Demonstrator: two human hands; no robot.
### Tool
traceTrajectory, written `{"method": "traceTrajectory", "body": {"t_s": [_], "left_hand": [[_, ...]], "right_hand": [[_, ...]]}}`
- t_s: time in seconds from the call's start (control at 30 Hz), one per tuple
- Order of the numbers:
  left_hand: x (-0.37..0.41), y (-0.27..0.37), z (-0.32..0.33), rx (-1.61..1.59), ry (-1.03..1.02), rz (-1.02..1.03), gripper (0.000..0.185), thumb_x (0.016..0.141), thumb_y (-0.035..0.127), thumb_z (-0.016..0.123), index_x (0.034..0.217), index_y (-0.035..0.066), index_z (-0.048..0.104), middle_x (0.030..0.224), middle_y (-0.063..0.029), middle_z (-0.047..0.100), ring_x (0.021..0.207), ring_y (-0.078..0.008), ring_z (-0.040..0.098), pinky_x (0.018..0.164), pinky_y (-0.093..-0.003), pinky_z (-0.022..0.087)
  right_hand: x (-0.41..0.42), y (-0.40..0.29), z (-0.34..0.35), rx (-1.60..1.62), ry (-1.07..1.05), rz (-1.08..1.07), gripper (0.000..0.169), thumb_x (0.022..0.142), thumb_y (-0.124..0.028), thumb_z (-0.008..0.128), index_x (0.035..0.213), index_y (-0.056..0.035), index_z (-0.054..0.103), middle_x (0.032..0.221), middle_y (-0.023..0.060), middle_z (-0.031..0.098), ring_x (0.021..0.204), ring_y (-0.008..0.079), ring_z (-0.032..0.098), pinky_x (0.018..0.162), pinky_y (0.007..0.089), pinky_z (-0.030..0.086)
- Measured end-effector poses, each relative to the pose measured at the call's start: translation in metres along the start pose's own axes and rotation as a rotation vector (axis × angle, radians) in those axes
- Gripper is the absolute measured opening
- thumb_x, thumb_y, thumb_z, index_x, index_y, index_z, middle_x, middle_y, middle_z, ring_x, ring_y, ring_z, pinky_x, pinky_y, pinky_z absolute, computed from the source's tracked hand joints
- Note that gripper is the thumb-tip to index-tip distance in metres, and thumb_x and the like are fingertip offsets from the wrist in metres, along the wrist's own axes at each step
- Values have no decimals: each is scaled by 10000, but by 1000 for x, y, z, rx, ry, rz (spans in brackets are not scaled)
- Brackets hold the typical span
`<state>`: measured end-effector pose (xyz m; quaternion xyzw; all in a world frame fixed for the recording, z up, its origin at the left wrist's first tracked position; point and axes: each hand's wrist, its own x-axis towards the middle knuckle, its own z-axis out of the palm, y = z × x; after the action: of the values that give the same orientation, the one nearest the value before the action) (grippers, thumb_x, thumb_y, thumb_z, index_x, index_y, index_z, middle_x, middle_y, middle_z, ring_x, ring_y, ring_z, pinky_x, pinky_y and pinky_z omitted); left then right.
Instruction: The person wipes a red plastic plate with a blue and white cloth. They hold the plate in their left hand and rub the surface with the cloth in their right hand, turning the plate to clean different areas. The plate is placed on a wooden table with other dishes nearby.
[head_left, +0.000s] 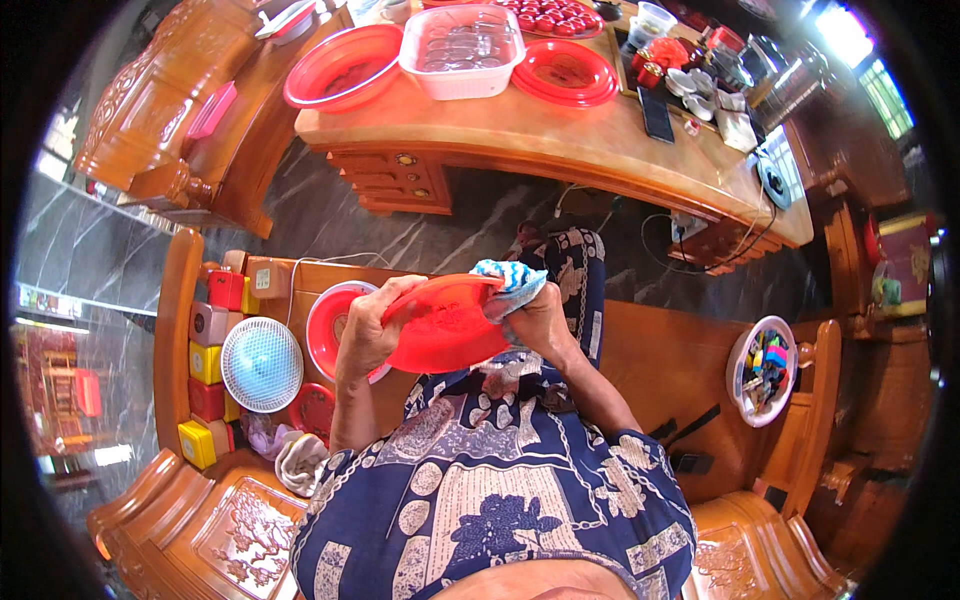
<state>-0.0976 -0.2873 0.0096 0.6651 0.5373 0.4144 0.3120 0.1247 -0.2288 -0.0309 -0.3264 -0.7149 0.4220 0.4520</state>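
A red plastic basin (450, 322) is held tilted above my lap. My left hand (375, 322) grips its left rim, thumb on top. My right hand (536, 319) holds a blue and white cloth (514, 281) against the basin's right rim. Beneath and left of my left hand, another red basin with a white rim (326, 330) sits on the wooden bench. A small fan with a white grille (262, 364), a red plate (311, 411) and a crumpled light cloth (301, 461) lie farther left.
The desk (480, 124) ahead bears red basins (345, 67), a white tub of glasses (461, 52), red plates (566, 73) and a phone (656, 114). Boxes (206, 364) line the bench's left end; a bowl of small coloured items (763, 371) sits at its right. Cables hang below the desk.
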Motion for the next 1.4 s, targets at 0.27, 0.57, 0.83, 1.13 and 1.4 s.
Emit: {"method": "traceTrajectory", "body": {"t_s": [0.27, 0.57, 0.83, 1.13, 1.4], "left_hand": [[-1, 13, 28, 270, -132, 196, 278, 758, 6, 539, 1031, -28, 577, 953, -184, 633, 901, -325, 620, 769, -362, 488], [-7, 30, 20, 333, -142, 267, 285, 759, 160, 592, 979, -21, 615, 901, -176, 645, 832, -322, 630, 728, -370, 496], [-14, 25, 6, 120, 88, 147, 246, 769, 60, 606, 996, -29, 633, 917, -148, 662, 856, -238, 638, 769, -307, 477], [-9, 25, 14, -149, 453, 95, 228, 856, 76, 548, 1032, -56, 610, 962, -116, 645, 870, -160, 600, 807, -276, 463], [8, 42, 50, -574, 691, 91, 336, 868, 65, 535, 1177, -59, 491, 1124, -136, 565, 985, -208, 567, 851, -329, 466]], "right_hand": [[-11, -19, -7, -433, -115, -331, 228, 620, -38, 580, 848, -55, 583, 795, 112, 585, 752, 271, 598, 637, 364, 478], [-23, -34, -9, -401, -54, -463, 275, 625, -39, 584, 900, -44, 585, 866, 120, 604, 793, 275, 606, 710, 360, 497], [-43, -11, -17, -68, 5, -166, 229, 767, -8, 609, 996, -24, 596, 914, 157, 636, 837, 332, 632, 718, 362, 512], [-46, 16, -1, 415, 225, 43, 211, 828, 25, 492, 1012, 2, 593, 955, 76, 638, 887, 164, 612, 789, 292, 479], [-38, 14, 7, 948, 269, 232, 187, 844, 24, 515, 1015, -41, 552, 961, 54, 619, 881, 151, 601, 789, 311, 492]]}}
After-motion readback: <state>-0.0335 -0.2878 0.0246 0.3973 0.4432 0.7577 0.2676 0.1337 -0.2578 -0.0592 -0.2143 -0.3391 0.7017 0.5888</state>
